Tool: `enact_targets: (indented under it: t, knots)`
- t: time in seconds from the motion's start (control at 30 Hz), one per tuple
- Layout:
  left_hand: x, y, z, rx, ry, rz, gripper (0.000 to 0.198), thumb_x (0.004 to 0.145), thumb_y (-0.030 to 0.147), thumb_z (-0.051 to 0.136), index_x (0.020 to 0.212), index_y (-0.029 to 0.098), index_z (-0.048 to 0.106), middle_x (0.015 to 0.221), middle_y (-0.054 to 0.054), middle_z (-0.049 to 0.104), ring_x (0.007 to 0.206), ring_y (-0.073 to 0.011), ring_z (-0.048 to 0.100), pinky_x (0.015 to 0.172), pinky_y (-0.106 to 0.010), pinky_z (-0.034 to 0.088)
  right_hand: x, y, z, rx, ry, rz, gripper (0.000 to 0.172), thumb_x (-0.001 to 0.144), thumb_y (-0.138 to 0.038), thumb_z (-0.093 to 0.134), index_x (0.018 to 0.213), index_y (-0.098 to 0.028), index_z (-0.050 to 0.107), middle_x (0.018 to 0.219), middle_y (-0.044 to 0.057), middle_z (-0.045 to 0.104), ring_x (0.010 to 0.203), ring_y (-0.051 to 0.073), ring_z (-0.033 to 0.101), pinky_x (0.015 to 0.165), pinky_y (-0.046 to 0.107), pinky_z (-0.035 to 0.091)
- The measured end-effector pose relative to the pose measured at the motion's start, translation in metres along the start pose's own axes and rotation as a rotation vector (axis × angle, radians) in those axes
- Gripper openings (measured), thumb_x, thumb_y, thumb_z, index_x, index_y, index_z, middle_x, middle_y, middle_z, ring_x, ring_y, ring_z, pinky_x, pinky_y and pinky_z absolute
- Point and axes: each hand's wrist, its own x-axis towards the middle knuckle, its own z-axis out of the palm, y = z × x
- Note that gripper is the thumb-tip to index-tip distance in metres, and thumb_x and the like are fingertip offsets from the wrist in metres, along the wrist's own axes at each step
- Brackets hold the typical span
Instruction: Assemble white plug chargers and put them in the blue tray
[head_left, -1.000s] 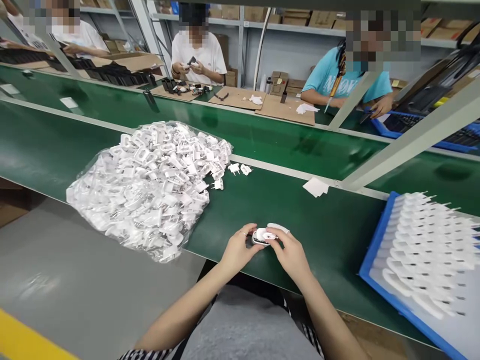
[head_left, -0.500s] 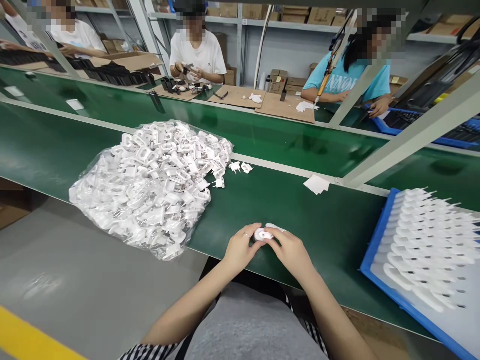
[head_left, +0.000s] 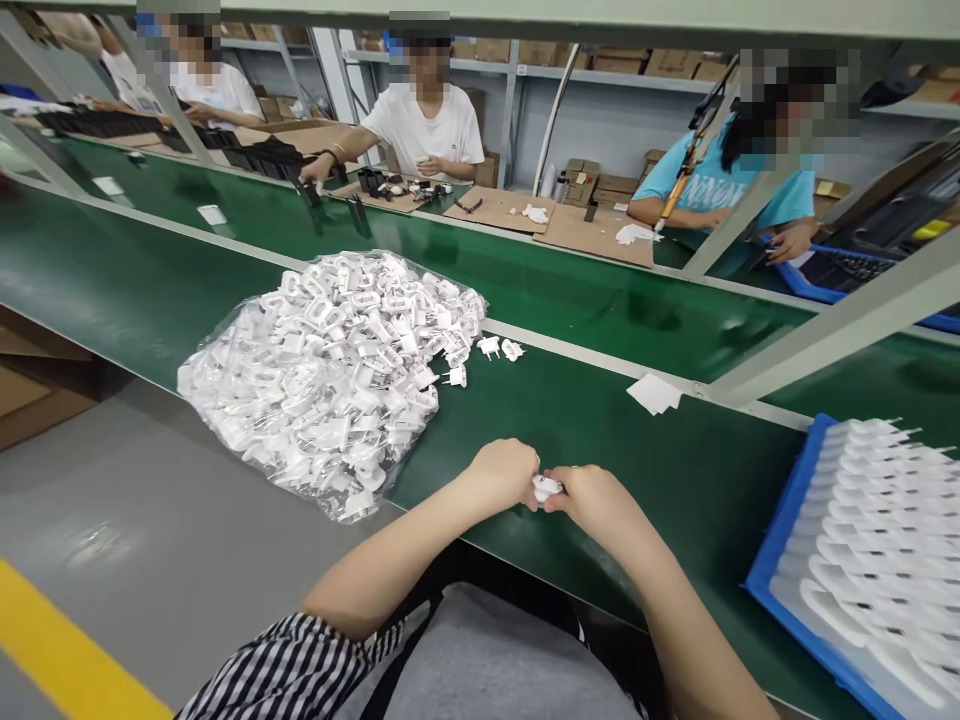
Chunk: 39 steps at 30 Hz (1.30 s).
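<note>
A small white plug (head_left: 547, 488) is held between my two hands, just above the green bench near its front edge. My left hand (head_left: 504, 472) is closed at the left end of the plug, its back turned up and most of its fingers hidden. Pinching the right end, my right hand (head_left: 598, 497) has thumb and index finger pressed on the plug. To the left lies a clear plastic bag (head_left: 247, 425) heaped with many similar white plugs (head_left: 367, 345). Three loose plugs (head_left: 489, 347) rest beside the heap.
A blue tray (head_left: 784, 510) at the right holds rows of white pieces (head_left: 885, 540). Small white papers (head_left: 655, 393) lie near the metal rail (head_left: 592, 358). A slanted post (head_left: 840, 310) rises at the right. Across the bench, several people (head_left: 427, 120) sit at work.
My left hand has rolled over so its back faces up, and the plug between my hands has turned. The camera view has shifted. Across the bench, one person has reached toward the black parts.
</note>
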Motion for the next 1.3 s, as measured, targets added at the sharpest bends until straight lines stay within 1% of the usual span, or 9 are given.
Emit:
enact_targets:
  t: [0.13,0.23,0.37,0.57,0.8,0.9,1.03,1.13,1.3]
  knots:
    - [0.003,0.014,0.003,0.05,-0.012,-0.041,0.006,0.056,0.011,0.059,0.061,0.011,0.058,0.064,-0.009,0.056,0.064,-0.023,0.054,0.053,-0.027,0.04,0.004,0.007,-0.002,-0.005,-0.029,-0.115,0.009,0.065,-0.011,0.05,0.06,-0.018,0.054,0.06,0.0,0.054,0.056,0.014,0.051,0.047,0.021,0.03]
    - [-0.005,0.008,0.03,-0.009,0.157,-0.019,0.017,0.068,0.015,0.046,0.081,0.012,0.057,0.075,-0.01,0.057,0.067,-0.0212,0.055,0.056,-0.028,0.042,0.002,0.018,0.006,0.008,0.016,-0.216,0.006,0.069,-0.014,0.049,0.071,-0.018,0.053,0.068,0.001,0.055,0.059,0.014,0.052,0.049,0.022,0.033]
    - [-0.015,-0.005,0.056,-0.082,0.322,0.039,0.037,0.072,0.019,0.043,0.109,0.014,0.042,0.103,-0.009,0.05,0.081,-0.0186,0.053,0.065,-0.027,0.043,-0.001,0.024,0.015,-0.024,0.039,-0.235,0.018,0.072,-0.017,0.047,0.09,-0.017,0.049,0.078,0.003,0.056,0.065,0.016,0.053,0.053,0.024,0.036]
    - [-0.018,0.001,0.051,-0.056,0.263,-0.074,0.027,0.076,0.024,0.039,0.1,0.015,0.048,0.094,-0.005,0.054,0.075,-0.0171,0.054,0.06,-0.027,0.043,0.003,0.019,0.002,-0.038,-0.041,-0.284,0.005,0.072,-0.013,0.044,0.075,-0.015,0.048,0.072,0.001,0.055,0.062,0.012,0.051,0.051,0.02,0.032]
    - [-0.014,-0.01,0.071,-0.136,0.451,0.032,0.033,0.077,0.026,0.038,0.109,0.018,0.041,0.106,-0.002,0.05,0.089,-0.014,0.05,0.067,-0.022,0.042,0.004,0.02,0.0,-0.106,-0.049,-0.3,0.005,0.071,-0.015,0.045,0.073,-0.014,0.041,0.068,0.001,0.052,0.056,0.01,0.046,0.045,0.019,0.023]
    - [-0.016,-0.006,0.066,-0.085,0.388,-0.019,0.037,0.078,0.027,0.036,0.113,0.017,0.038,0.107,-0.005,0.048,0.089,-0.0151,0.049,0.068,-0.023,0.041,0.004,0.018,0.001,-0.113,-0.046,-0.283,0.002,0.072,-0.016,0.044,0.073,-0.014,0.042,0.07,0.001,0.052,0.058,0.01,0.046,0.046,0.019,0.023]
    - [-0.019,0.004,0.04,-0.015,0.161,-0.116,0.033,0.076,0.028,0.042,0.106,0.015,0.043,0.091,-0.005,0.055,0.076,-0.0173,0.053,0.06,-0.025,0.04,0.005,0.015,-0.003,-0.101,-0.088,-0.246,0.003,0.071,-0.014,0.044,0.071,-0.015,0.047,0.07,0.001,0.053,0.06,0.01,0.047,0.047,0.019,0.023]
    - [-0.016,0.006,0.02,-0.002,0.014,-0.102,0.031,0.072,0.033,0.048,0.096,0.015,0.05,0.081,-0.005,0.057,0.073,-0.0191,0.054,0.058,-0.025,0.039,0.007,0.011,-0.008,-0.114,-0.124,-0.2,0.005,0.068,-0.014,0.046,0.07,-0.016,0.051,0.068,0.001,0.053,0.059,0.011,0.046,0.047,0.02,0.023]
    - [-0.003,0.006,0.0,0.033,-0.105,-0.084,0.026,0.067,0.034,0.054,0.08,0.013,0.057,0.077,-0.007,0.057,0.073,-0.02,0.053,0.054,-0.023,0.036,0.007,0.008,-0.009,-0.14,-0.127,-0.169,0.008,0.067,-0.013,0.045,0.068,-0.016,0.053,0.066,0.001,0.053,0.057,0.011,0.046,0.045,0.02,0.022]
